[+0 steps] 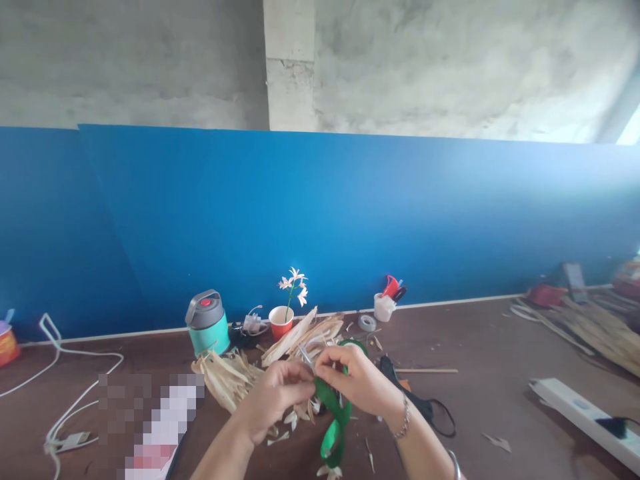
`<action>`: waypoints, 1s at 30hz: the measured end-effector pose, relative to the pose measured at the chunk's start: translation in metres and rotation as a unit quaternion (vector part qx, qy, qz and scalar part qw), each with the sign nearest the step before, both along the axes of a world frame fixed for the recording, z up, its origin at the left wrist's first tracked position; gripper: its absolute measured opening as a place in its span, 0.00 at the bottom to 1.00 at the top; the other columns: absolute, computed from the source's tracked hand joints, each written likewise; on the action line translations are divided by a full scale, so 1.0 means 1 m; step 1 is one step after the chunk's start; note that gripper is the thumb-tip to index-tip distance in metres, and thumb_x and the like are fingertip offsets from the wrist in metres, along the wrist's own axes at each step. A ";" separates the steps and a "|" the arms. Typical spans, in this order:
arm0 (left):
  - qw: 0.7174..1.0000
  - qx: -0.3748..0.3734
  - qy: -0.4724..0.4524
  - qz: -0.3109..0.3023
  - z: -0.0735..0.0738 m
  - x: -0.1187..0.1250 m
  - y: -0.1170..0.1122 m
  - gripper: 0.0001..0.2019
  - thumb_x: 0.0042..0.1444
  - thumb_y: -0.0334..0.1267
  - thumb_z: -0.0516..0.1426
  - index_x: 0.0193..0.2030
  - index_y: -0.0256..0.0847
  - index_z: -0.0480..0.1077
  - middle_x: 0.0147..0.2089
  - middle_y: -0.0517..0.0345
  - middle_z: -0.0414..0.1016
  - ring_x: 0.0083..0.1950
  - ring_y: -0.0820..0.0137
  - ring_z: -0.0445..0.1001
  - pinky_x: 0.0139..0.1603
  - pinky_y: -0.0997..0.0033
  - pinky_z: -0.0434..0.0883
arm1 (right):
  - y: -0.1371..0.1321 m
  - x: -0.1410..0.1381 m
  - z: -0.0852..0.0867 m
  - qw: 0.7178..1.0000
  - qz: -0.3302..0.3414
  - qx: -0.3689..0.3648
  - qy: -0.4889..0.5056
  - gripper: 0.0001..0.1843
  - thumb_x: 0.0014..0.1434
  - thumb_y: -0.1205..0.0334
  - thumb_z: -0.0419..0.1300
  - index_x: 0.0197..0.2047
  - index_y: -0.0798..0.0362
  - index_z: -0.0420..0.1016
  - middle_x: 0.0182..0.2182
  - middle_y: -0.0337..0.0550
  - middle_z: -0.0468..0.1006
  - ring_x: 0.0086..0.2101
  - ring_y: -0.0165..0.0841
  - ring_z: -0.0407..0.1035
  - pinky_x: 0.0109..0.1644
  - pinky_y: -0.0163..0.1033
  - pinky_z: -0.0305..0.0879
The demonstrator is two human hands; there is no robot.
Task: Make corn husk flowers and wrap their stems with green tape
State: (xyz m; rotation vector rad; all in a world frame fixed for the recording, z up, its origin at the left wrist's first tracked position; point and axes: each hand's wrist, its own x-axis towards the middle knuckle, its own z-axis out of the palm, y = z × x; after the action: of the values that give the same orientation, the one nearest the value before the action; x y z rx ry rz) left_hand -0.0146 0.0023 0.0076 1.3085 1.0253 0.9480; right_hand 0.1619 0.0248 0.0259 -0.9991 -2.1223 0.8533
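My left hand point(274, 395) and my right hand point(356, 381) meet over the brown table point(500, 400), both with fingers pinched. Between them runs a green ribbon point(336, 420), which loops and hangs down below the hands. A thin pale wire or stem point(306, 355) sticks up from the pinch of my left fingers. A bracelet sits on my right wrist. Right behind the hands lies a pile of dried corn husks point(280, 357).
A teal flask point(207, 323), a red cup with a handmade flower point(286, 307), a tape roll point(367, 323) and a white cup with tools point(386, 303) stand by the blue wall. White cable point(65, 400) lies left; a power strip point(585, 413) and more husks point(600, 333) lie right.
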 end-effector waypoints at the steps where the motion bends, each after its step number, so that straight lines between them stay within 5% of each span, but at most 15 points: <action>1: 1.000 0.007 0.001 0.011 0.000 -0.001 0.001 0.05 0.44 0.38 0.61 0.26 0.39 0.74 0.29 0.60 0.74 0.31 0.71 0.70 0.33 0.72 0.66 | 0.001 0.000 -0.001 1.000 0.002 -0.007 0.004 0.11 0.58 0.62 0.54 0.33 0.55 0.77 0.24 0.38 0.73 0.26 0.28 0.61 0.28 0.31 0.58; 4: 0.997 0.045 0.043 0.037 -0.001 -0.003 0.005 0.06 0.48 0.39 0.58 0.29 0.39 0.74 0.29 0.59 0.73 0.31 0.70 0.70 0.32 0.72 0.66 | 0.003 -0.002 -0.003 1.000 -0.005 -0.020 -0.005 0.10 0.54 0.60 0.59 0.36 0.55 0.78 0.24 0.37 0.73 0.24 0.27 0.60 0.26 0.30 0.57; 7: 0.980 0.135 0.118 0.086 -0.002 -0.002 0.008 0.07 0.51 0.36 0.55 0.27 0.39 0.73 0.32 0.57 0.74 0.35 0.67 0.72 0.38 0.68 0.67 | 0.003 -0.005 -0.005 0.997 -0.052 -0.052 -0.014 0.07 0.50 0.64 0.61 0.23 0.56 0.76 0.17 0.35 0.68 0.21 0.25 0.56 0.23 0.30 0.53; 11: 0.918 0.274 0.230 0.174 -0.006 0.006 0.007 0.07 0.49 0.31 0.54 0.24 0.41 0.71 0.36 0.54 0.74 0.43 0.61 0.70 0.46 0.61 0.65 | 0.002 -0.008 -0.007 0.996 -0.076 -0.041 -0.011 0.09 0.50 0.67 0.60 0.20 0.57 0.74 0.15 0.34 0.68 0.20 0.25 0.56 0.24 0.30 0.53; 17: 0.850 0.342 0.339 0.210 -0.014 0.010 0.006 0.07 0.50 0.31 0.54 0.25 0.43 0.71 0.35 0.56 0.75 0.42 0.60 0.70 0.44 0.57 0.64 | 0.003 -0.008 -0.011 0.996 -0.082 -0.015 -0.016 0.08 0.49 0.68 0.60 0.20 0.56 0.74 0.16 0.34 0.67 0.20 0.25 0.56 0.24 0.30 0.52; 22: 0.844 0.339 0.355 0.216 -0.016 0.009 0.007 0.07 0.50 0.32 0.55 0.25 0.43 0.72 0.34 0.56 0.75 0.42 0.61 0.70 0.45 0.57 0.64 | 0.004 -0.008 -0.012 0.996 -0.082 -0.005 -0.020 0.08 0.48 0.67 0.60 0.20 0.56 0.74 0.15 0.33 0.66 0.21 0.26 0.56 0.24 0.30 0.52; 30: 0.877 0.326 0.296 0.194 -0.014 0.007 0.009 0.08 0.50 0.30 0.53 0.24 0.42 0.71 0.35 0.55 0.74 0.41 0.62 0.71 0.44 0.62 0.67 | 0.009 -0.001 -0.011 0.998 -0.042 -0.050 -0.025 0.09 0.51 0.67 0.59 0.21 0.56 0.75 0.16 0.33 0.68 0.20 0.26 0.58 0.24 0.31 0.55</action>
State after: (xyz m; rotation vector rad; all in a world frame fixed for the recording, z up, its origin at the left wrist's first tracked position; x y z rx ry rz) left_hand -0.0077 0.0118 -0.0068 2.0876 1.5572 1.3018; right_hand 0.1605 0.0337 0.0148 -1.1647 -2.0802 0.9096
